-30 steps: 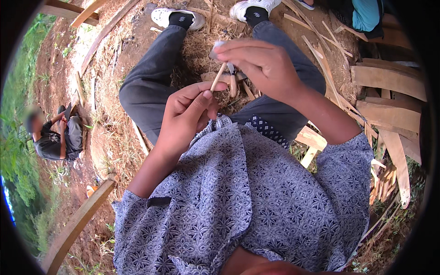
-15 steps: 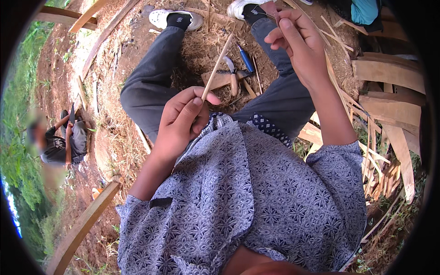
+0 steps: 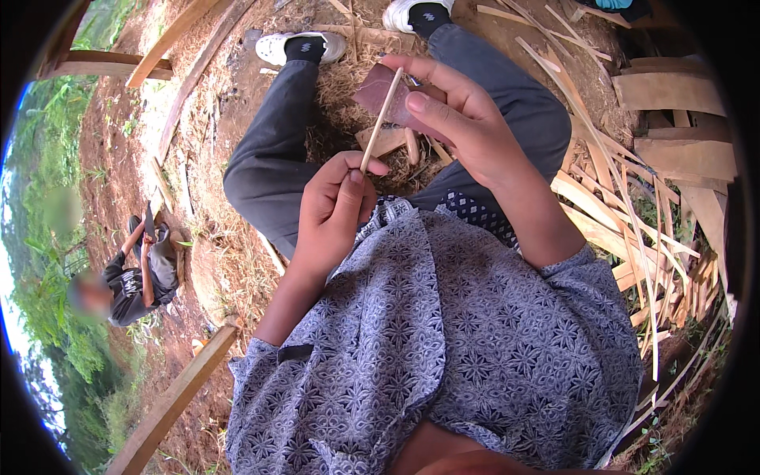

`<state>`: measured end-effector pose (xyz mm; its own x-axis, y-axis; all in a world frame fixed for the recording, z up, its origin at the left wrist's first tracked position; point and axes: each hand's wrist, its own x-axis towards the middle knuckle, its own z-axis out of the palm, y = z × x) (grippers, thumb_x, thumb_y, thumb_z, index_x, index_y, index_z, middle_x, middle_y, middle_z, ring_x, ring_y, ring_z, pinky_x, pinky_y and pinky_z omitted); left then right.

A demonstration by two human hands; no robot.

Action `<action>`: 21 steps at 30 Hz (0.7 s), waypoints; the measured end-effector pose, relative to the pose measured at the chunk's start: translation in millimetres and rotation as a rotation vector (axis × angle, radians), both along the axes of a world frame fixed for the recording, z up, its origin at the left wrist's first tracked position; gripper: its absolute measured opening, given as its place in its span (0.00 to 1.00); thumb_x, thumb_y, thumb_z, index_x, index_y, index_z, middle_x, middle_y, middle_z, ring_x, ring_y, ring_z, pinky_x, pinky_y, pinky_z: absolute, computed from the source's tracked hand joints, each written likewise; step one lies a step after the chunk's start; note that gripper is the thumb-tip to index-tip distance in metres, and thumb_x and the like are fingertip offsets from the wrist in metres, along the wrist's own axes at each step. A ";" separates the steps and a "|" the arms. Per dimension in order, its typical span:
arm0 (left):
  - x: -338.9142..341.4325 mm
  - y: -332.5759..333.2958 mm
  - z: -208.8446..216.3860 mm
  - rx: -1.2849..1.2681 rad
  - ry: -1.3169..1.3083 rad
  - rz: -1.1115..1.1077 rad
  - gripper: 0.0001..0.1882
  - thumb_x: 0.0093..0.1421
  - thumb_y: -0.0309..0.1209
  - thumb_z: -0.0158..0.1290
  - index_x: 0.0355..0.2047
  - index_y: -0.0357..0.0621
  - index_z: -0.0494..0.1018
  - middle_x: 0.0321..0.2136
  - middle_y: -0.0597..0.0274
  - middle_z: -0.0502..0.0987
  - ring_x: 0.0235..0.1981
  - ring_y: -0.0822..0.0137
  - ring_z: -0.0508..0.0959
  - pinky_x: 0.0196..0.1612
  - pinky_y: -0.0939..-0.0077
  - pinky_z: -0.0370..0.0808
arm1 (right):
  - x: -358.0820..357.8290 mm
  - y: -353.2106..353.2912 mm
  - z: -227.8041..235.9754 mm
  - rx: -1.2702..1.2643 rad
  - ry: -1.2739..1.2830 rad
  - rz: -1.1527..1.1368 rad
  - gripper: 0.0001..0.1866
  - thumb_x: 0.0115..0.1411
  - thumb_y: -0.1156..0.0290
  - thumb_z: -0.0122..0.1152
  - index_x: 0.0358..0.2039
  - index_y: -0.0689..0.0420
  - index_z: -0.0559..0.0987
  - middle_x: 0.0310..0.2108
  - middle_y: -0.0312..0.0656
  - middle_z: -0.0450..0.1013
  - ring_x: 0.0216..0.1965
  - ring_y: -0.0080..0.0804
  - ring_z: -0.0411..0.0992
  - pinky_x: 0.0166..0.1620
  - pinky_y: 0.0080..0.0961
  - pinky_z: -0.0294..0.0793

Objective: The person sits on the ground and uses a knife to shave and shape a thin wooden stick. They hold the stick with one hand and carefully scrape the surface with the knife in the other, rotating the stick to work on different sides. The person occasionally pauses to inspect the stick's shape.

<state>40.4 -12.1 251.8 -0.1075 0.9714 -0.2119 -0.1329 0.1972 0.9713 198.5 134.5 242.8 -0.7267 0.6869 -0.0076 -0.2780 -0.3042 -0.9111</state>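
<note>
Between the thumb and curled fingers of my left hand (image 3: 340, 198), a thin pale wooden stick (image 3: 377, 131) is gripped near its lower end and slants up to the right. My right hand (image 3: 473, 123) pinches a reddish-brown sheet that looks like sandpaper (image 3: 374, 89). The sheet lies behind the stick's upper part, and my right fingertips reach the stick's tip. On the ground below the hands are a small wood block (image 3: 383, 142) and a wooden handle (image 3: 412, 147); its upper part is hidden by my right hand.
My outstretched legs (image 3: 273, 158) frame the straw-littered ground. Split wooden strips (image 3: 609, 214) pile up at my right, near curved boards (image 3: 673, 91). On the left a seated person (image 3: 142, 273) holds a long dark blade (image 3: 149, 222). A wooden beam (image 3: 178, 396) stands at lower left.
My right hand has come down and left with the brown sheet, from apart to the stick's upper end. My left hand has shifted slightly right and down, still holding the stick.
</note>
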 end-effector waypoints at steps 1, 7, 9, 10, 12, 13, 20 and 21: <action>1.5 0.2 0.8 -0.001 0.017 0.011 0.14 0.74 0.30 0.37 0.45 0.35 0.71 0.16 0.72 0.65 0.18 0.83 0.61 0.23 0.86 0.57 | -0.8 -1.5 1.3 0.006 -0.023 -0.044 0.23 0.69 0.67 0.55 0.62 0.62 0.69 0.46 0.46 0.78 0.45 0.26 0.78 0.48 0.21 0.78; 3.7 -2.8 -4.9 0.004 0.180 -0.013 0.12 0.73 0.27 0.38 0.44 0.34 0.71 0.17 0.72 0.66 0.19 0.83 0.62 0.24 0.85 0.59 | 7.7 3.2 -4.0 -0.086 -0.072 -0.058 0.20 0.67 0.72 0.58 0.58 0.62 0.72 0.45 0.43 0.78 0.44 0.24 0.77 0.49 0.21 0.79; 4.0 -3.6 -6.3 0.002 0.220 -0.014 0.12 0.73 0.27 0.38 0.44 0.34 0.71 0.18 0.72 0.66 0.20 0.83 0.62 0.24 0.85 0.60 | 10.5 3.1 -5.0 -0.115 -0.051 -0.039 0.21 0.67 0.73 0.57 0.59 0.63 0.71 0.44 0.42 0.78 0.43 0.24 0.77 0.48 0.22 0.80; 4.2 -4.3 -6.8 0.001 0.240 -0.012 0.12 0.72 0.26 0.38 0.44 0.34 0.71 0.18 0.72 0.67 0.20 0.83 0.62 0.24 0.85 0.60 | 11.9 3.3 -5.4 -0.130 -0.040 -0.027 0.21 0.67 0.73 0.57 0.59 0.63 0.71 0.43 0.41 0.78 0.43 0.24 0.77 0.47 0.23 0.80; 4.6 -5.3 -6.4 0.006 0.231 0.015 0.13 0.72 0.26 0.38 0.44 0.34 0.71 0.18 0.72 0.67 0.20 0.83 0.62 0.25 0.85 0.60 | 16.9 10.0 -6.0 -0.289 0.221 0.117 0.22 0.66 0.74 0.57 0.60 0.64 0.70 0.42 0.41 0.77 0.42 0.23 0.77 0.46 0.23 0.79; 4.9 -5.5 -7.3 0.010 0.224 0.028 0.13 0.72 0.26 0.38 0.45 0.34 0.71 0.18 0.72 0.67 0.20 0.83 0.62 0.25 0.85 0.61 | 18.6 12.4 -6.6 -0.366 0.349 0.188 0.23 0.66 0.74 0.57 0.61 0.65 0.70 0.42 0.40 0.77 0.42 0.23 0.77 0.46 0.23 0.79; 5.8 -4.5 -8.9 -0.002 0.178 -0.006 0.13 0.72 0.26 0.38 0.45 0.34 0.71 0.18 0.71 0.67 0.20 0.83 0.63 0.25 0.85 0.61 | 5.5 -2.4 -20.2 -0.296 0.164 -0.004 0.20 0.67 0.70 0.59 0.57 0.63 0.73 0.39 0.37 0.76 0.38 0.21 0.74 0.44 0.21 0.77; 7.1 -4.4 -8.6 -0.003 0.185 -0.009 0.13 0.72 0.26 0.38 0.45 0.34 0.72 0.18 0.71 0.67 0.20 0.83 0.63 0.26 0.85 0.61 | 4.8 -3.6 -26.5 -0.312 0.221 0.018 0.18 0.67 0.70 0.59 0.56 0.63 0.75 0.39 0.37 0.76 0.38 0.21 0.74 0.45 0.20 0.76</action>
<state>47.4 -16.4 243.2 -0.1361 0.9718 -0.1923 0.0498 0.2006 0.9784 203.3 131.0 216.2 -0.7462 0.6633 -0.0563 -0.4494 -0.5643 -0.6926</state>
